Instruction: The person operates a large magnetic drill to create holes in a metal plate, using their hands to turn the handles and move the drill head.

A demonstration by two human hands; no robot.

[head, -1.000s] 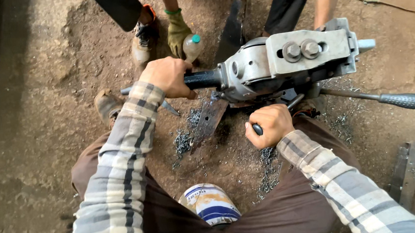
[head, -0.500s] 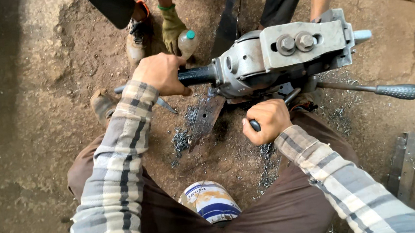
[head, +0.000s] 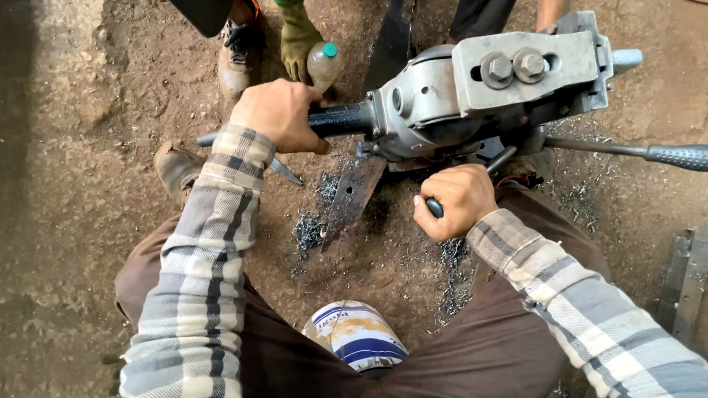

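**A:** What is on the left?

**B:** The person's left hand [head: 280, 116], in a plaid sleeve, is closed tight around a dark handle bar [head: 339, 120] that sticks out of the left end of a grey metal machine [head: 481, 96]. A worn shoe [head: 176, 167] rests on the dirt floor [head: 52, 214] just beside that arm.

**A:** And in the middle?

**B:** The machine stands over a flat steel strip [head: 352, 199], with metal shavings [head: 310, 230] scattered near it. Beyond, a co-worker's gloved hand [head: 298, 39] holds a plastic bottle [head: 322, 62].

**A:** To the right?

**B:** The right hand [head: 453, 202] is clenched around a small black knob [head: 435, 208] below the machine. A long lever [head: 645, 151] reaches right.
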